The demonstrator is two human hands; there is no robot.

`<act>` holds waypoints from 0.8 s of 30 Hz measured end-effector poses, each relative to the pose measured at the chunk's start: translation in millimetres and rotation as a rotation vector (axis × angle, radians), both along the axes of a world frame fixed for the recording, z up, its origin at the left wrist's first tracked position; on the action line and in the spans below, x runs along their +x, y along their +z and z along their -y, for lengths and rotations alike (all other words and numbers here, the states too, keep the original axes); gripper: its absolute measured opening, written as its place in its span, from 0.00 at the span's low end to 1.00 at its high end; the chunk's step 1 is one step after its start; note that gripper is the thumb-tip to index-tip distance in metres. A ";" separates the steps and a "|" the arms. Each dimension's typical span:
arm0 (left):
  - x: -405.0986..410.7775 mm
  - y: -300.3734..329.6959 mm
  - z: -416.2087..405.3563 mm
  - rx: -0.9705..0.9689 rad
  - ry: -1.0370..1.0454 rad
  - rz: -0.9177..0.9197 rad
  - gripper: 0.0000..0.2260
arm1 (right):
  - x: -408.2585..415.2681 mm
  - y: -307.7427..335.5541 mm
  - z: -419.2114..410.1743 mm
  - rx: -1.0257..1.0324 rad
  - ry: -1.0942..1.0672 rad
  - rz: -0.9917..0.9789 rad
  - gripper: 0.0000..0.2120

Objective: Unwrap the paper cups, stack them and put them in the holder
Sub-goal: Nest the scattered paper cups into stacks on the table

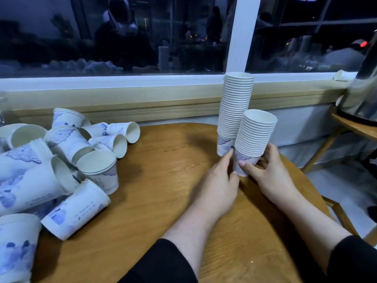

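Two stacks of white paper cups with blue print stand on the round wooden table (163, 201). The taller stack (234, 107) is at the back near the window frame. In front of it is the shorter stack (256, 135), leaning slightly to the right. My left hand (220, 178) and my right hand (267, 170) grip the bottom cup of the shorter stack from either side. My left forefinger reaches up to the base of the taller stack. A heap of loose cups (67, 166) lies on its side at the table's left. No holder is in view.
A window sill (122, 94) runs behind the table, with a dark window above it. At the right stands a wooden side table (355, 127) bearing a metal kettle (363, 94). The floor shows at the lower right.
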State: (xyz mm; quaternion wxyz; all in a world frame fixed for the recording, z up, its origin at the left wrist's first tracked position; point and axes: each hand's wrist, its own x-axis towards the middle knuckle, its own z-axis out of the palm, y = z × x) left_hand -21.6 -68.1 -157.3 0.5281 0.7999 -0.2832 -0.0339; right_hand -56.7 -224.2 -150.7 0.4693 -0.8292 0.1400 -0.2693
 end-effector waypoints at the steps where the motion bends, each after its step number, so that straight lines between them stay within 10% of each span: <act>1: -1.6 -0.5 -2.0 -0.011 0.027 -0.004 0.25 | -5.8 0.1 -4.3 0.022 -0.024 0.016 0.34; 6: -8.7 9.1 -45.6 -0.053 0.224 0.165 0.16 | -38.6 -0.5 -39.2 0.061 -0.250 0.069 0.19; 11: -27.0 28.5 -120.1 -0.017 0.410 0.482 0.14 | -48.5 1.3 -108.0 0.113 0.066 -0.022 0.05; 24: -59.3 18.2 -256.4 0.463 0.693 0.554 0.22 | 35.0 -11.7 -265.9 -0.215 0.461 0.134 0.29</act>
